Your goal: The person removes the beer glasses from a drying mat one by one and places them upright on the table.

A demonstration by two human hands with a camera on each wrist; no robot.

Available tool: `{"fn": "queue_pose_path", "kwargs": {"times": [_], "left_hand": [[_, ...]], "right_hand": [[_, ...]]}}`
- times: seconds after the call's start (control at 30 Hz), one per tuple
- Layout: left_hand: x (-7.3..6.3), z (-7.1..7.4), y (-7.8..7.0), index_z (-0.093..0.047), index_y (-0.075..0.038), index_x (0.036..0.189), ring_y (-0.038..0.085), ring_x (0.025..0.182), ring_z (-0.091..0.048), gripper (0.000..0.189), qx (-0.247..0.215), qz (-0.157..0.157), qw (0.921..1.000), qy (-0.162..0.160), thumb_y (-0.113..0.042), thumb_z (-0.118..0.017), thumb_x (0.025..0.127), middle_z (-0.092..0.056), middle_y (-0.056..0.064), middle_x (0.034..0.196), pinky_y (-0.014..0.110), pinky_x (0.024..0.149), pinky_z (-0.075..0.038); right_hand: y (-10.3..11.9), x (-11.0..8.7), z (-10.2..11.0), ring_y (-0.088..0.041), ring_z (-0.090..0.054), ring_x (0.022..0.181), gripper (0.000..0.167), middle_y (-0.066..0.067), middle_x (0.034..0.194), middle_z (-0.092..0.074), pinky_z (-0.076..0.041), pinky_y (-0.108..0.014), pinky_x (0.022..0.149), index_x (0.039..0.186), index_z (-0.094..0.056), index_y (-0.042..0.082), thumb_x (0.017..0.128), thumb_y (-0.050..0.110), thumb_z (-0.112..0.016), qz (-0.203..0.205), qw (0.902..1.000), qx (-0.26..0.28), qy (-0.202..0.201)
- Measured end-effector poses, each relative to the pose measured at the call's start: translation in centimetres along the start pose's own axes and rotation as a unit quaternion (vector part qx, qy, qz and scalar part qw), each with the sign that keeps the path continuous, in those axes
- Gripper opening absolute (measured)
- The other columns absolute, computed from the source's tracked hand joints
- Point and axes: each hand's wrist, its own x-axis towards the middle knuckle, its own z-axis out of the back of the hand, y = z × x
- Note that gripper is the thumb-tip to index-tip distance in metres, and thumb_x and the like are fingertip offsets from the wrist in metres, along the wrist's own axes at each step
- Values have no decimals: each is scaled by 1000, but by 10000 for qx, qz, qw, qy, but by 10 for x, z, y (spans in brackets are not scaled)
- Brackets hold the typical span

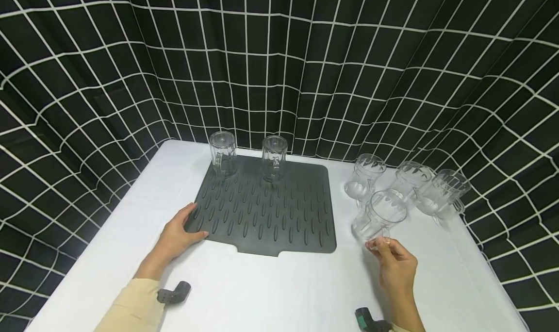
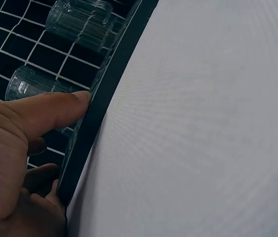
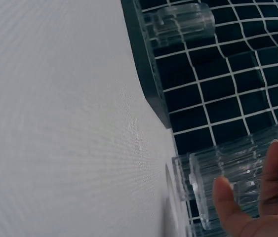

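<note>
In the head view my right hand (image 1: 395, 264) pinches the handle of a clear mug (image 1: 380, 215), which stands rim up on the white table. The right wrist view has the thumb and fingertips (image 3: 222, 195) in front of the mug's wall. At the dark grey ribbed mat (image 1: 266, 215), my left hand (image 1: 174, 237) touches the near left corner, thumb and fingers spread apart. The left wrist view shows that thumb (image 2: 55, 111) against the mat's edge (image 2: 104, 98). Two clear mugs, one left (image 1: 223, 155) and one right (image 1: 274, 158), stand upside down along the mat's far edge.
Behind the gripped mug, three more clear mugs stand rim up close together: left (image 1: 366, 176), middle (image 1: 408, 181) and right (image 1: 443, 193). A black curtain (image 1: 271, 65) with a white grid surrounds the back and sides of the white table (image 1: 271, 293).
</note>
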Motion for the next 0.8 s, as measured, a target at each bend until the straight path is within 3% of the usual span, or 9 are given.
{"fn": "queue_pose_path", "kwargs": {"times": [0.33,0.8], "left_hand": [[0,-1,-1,-35,-4,148,45,138,-23,86,245,-50,9997,-18,-21,-81,76,-22,22,155,59,109,-23],[-1,-2,-3,-36,-2,147,46,137,-24,84,269,-73,9996,-31,-20,-80,77,-22,23,154,59,109,-25]], "right_hand": [[-7,-3,4,-25,-68,76,15,-19,79,-67,-57,-36,79,84,-52,-27,93,-14,-53,-118,9998,-91,151],[-12,-4,3,-26,-67,75,23,-24,79,-65,-58,-36,78,87,-53,-27,92,-6,-61,-519,9951,-751,-389]]}}
